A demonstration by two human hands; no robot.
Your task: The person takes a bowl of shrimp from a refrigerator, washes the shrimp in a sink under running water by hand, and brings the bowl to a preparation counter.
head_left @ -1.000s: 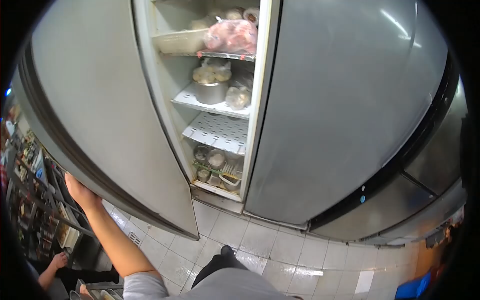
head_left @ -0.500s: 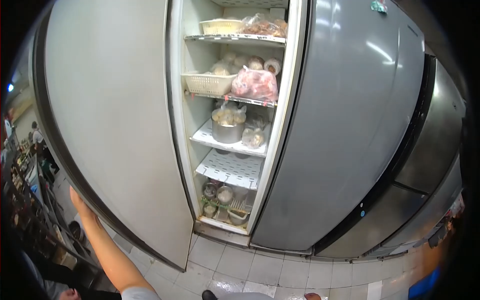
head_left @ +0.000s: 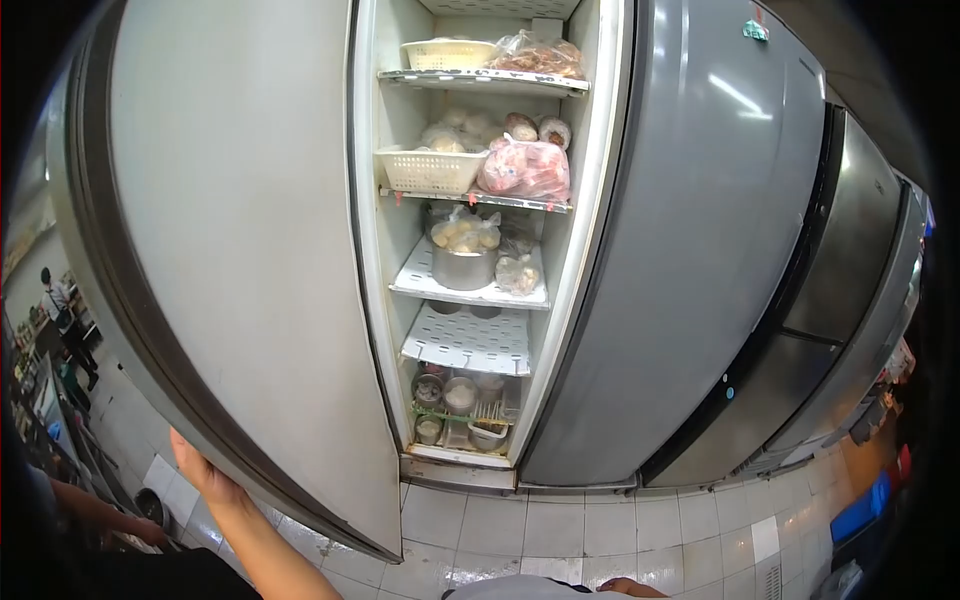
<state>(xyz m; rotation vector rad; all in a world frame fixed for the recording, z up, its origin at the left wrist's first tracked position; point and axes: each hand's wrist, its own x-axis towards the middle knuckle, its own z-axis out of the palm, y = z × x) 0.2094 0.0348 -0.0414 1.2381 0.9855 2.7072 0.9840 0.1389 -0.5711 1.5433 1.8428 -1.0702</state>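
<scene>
My left hand point(head_left: 207, 477) is at the outer edge of an open refrigerator door point(head_left: 250, 240), low on its left side. It grips that edge, with part of the fingers hidden behind it. My right hand point(head_left: 630, 587) shows only in part at the bottom edge, near my body and away from the shelves; its fingers are hardly visible. Inside the refrigerator, a pink bag of meat point(head_left: 525, 168) lies beside a white plastic basket point(head_left: 430, 172). Below them stands a metal pot point(head_left: 463, 270) topped with a bag of pale round pieces point(head_left: 466, 234). Several bowls point(head_left: 460, 395) sit at the bottom.
A closed grey refrigerator door point(head_left: 690, 240) is to the right, with more steel units point(head_left: 850, 230) beyond. Another person's arm point(head_left: 105, 515) is at the lower left, and a person point(head_left: 65, 320) stands farther back. A blue container point(head_left: 860, 510) rests on the tiled floor point(head_left: 590, 525).
The view has shifted, so the shelves appear slightly farther right. My left hand stays at the door edge, now lower in view. Another person's arm shows more at lower left.
</scene>
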